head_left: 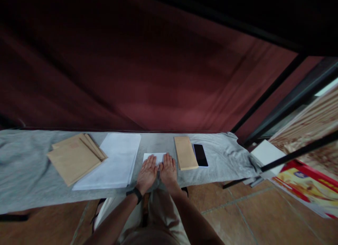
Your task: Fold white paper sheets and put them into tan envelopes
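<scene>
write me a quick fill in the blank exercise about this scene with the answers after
1. The left hand and right hand lie flat on a small ____ sheet.
2. The dark wristband is worn on the ____ arm.
3. The phone lies to the ____ of the nearest brown envelope.
4. The cloth under the phone is ____.

Missing words: white; left; right; gray.

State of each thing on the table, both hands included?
Small white paper: flat, partly covered
Left hand: open, fingers on paper
Right hand: open, touching paper
White sheets: flat, stacked
Left brown envelopes: piled askew
Right brown envelope: flat
Phone: face up, screen dark
</scene>
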Demonstrator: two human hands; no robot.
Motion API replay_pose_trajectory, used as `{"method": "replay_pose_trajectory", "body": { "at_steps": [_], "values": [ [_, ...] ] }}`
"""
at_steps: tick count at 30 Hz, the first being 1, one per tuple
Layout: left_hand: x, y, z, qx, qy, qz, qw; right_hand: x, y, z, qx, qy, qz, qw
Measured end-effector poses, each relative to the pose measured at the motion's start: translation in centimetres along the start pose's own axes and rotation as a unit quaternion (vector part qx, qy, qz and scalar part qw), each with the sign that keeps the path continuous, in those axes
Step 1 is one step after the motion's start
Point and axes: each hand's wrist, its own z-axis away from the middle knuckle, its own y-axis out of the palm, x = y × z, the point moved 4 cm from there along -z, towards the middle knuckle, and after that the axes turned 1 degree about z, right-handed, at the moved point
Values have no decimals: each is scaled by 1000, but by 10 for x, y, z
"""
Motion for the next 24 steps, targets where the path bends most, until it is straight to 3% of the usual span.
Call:
{"method": "replay_pose_trajectory", "body": {
  "at_steps": [8, 13, 18, 24],
  "values": [
    [34, -1, 20, -44, -28, -20, 998, 0, 0, -1, -29, -1, -11, 1000],
    [29, -3, 19, -54, -41, -32, 997, 0, 3, 0, -55, -5, -7, 998],
    [15, -7, 21, -37, 7, -26, 999, 0, 1, 1, -53, -5, -2, 999],
    [21, -8, 33, -42, -5, -19, 999, -1, 0, 1, -38, -7, 9, 999]
  ]
}}
